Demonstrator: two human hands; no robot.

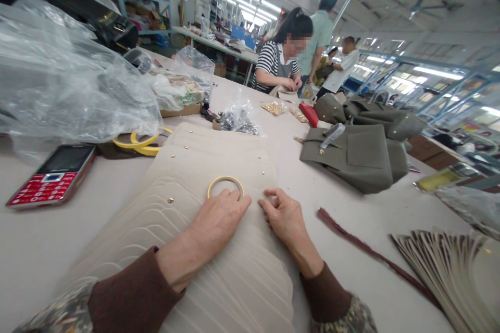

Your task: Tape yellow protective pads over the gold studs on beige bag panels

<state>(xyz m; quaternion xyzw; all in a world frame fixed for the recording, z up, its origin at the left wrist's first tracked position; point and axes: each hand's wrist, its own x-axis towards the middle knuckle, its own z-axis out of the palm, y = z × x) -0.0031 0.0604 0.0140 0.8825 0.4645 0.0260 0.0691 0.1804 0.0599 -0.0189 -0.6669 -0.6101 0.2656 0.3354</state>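
Head view: left hand point(219, 221) lies flat and empty on stacked beige panels point(219, 158), fingertips touching yellow tape ring point(226, 177) at 12 o'clock; right hand point(284, 217) curled, grip unclear.

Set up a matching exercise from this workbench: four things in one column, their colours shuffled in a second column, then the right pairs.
Things
1. phone keypad
2. tape ring at the left hand
3. stacked panels
4. bag lying flat to the right

Colours
A. olive green
B. cream
C. red
D. yellow

Pairs: 1-C, 2-D, 3-B, 4-A
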